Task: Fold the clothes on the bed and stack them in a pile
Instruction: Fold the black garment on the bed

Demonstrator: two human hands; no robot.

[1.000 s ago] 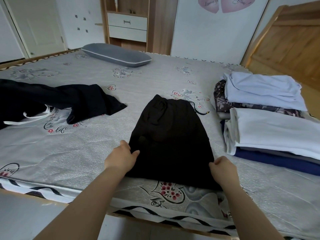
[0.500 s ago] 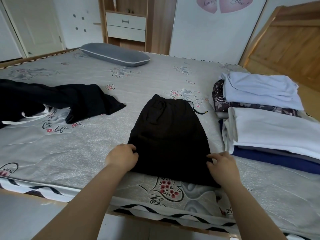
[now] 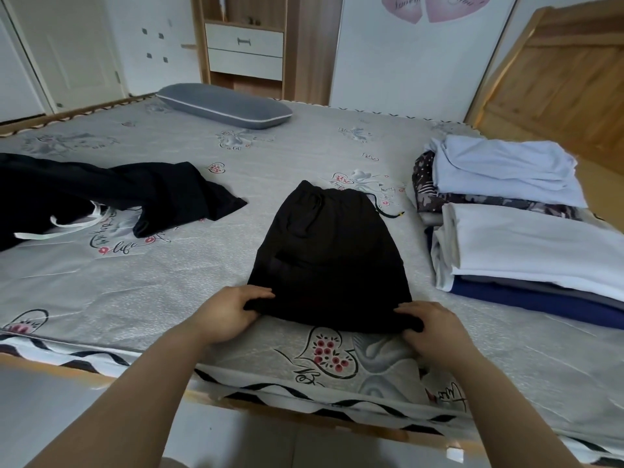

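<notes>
We see both forearms reach in from the lower edge, where they are cut off. The left hand (image 3: 229,312) pinches the near-left corner of the folded black trousers (image 3: 329,261), thumb on top and fingers curled beneath the hem. The right hand (image 3: 435,327) grips the near-right corner in the same way; its fingertips are hidden under the cloth. Against the picture half a second earlier, both hands have closed on the corners and the near hem is bunched up off the mattress (image 3: 169,275). The trousers lie in the middle of the bed near its front edge, waistband far, one black drawstring (image 3: 388,211) trailing right.

To the right, just beside the trousers, stands the pile of folded clothes (image 3: 526,244), its right side cut off by the frame; we cannot tell how many items it holds. At far left lies an unfolded black garment (image 3: 128,194) with white cords (image 3: 67,224), partly out of frame. A grey pillow (image 3: 224,105) rests at the far edge.
</notes>
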